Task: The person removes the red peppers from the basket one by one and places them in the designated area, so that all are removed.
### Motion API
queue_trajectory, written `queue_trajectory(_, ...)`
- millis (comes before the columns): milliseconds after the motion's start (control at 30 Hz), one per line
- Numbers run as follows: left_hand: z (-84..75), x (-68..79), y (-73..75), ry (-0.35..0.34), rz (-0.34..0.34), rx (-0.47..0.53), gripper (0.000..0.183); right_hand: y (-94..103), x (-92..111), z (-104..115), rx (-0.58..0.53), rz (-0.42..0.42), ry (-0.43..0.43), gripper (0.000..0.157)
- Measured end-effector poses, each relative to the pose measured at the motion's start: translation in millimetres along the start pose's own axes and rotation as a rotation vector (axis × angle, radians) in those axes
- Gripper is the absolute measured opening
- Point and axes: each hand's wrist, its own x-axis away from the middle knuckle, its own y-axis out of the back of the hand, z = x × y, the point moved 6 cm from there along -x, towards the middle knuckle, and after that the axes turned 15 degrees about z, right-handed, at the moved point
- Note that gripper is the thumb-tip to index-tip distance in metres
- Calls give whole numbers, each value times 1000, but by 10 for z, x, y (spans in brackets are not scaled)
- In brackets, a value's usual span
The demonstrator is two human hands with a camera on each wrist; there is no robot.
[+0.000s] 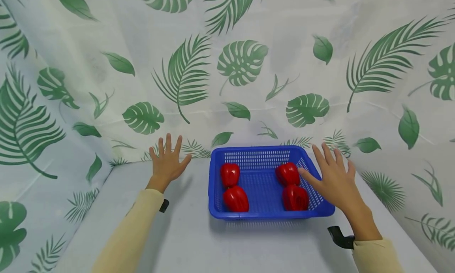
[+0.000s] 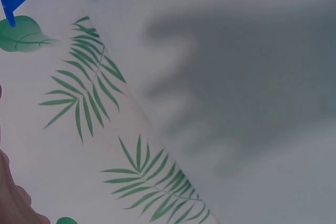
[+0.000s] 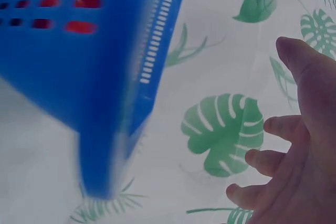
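Observation:
A blue plastic basket [image 1: 263, 215] with slotted sides stands on the white table. Inside it lie several shiny red bell peppers: one pair, with a front pepper [image 1: 236, 199], along the left side, and another pair, with a back pepper [image 1: 287, 173], toward the right. My left hand [image 1: 166, 164] is held up to the left of the basket, fingers spread, holding nothing. On the other side, my right hand [image 1: 335, 184] is raised by the basket's right rim, its fingers extended and its thumb overlapping that side in the head view. The right wrist view shows the basket wall [image 3: 52, 77] beside this hand.
A white sheet [image 1: 249, 119] printed with green leaves hangs behind and along both sides of the table [image 1: 188, 241]. Dark straps [image 1: 341, 238] sit at the wrists. The left hand's shadow falls on the tabletop [image 2: 294, 182].

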Motion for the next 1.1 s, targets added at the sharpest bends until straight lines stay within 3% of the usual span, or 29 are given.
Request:
queue_trajectory(167,13,2,-20,-1,9,16,85,-97,135,-103,-24,-4,-14,96)
queue_trajectory(333,40,-7,-56,-2,16,26,85,-224,275,-223,-105,60,-49,98)
queue_trajectory(500,39,-42,-46,-21,9,34,85,-394,414,-358,-306,199,-92,99)
queue_trajectory(667,20,-48,-9,-19,37,39,85,-585,488,-401,-481,225,-69,99)
queue_trajectory(800,13,-16,31,-32,42,95,85,-702,479,-375,-503,226,-52,98)
queue_trajectory(967,15,-43,94,-83,-2,184,86,-784,459,-359,-475,203,-47,94)
queue_trajectory(1100,-66,-52,218,-104,-17,222,87,-797,441,-402,-457,170,-50,92)
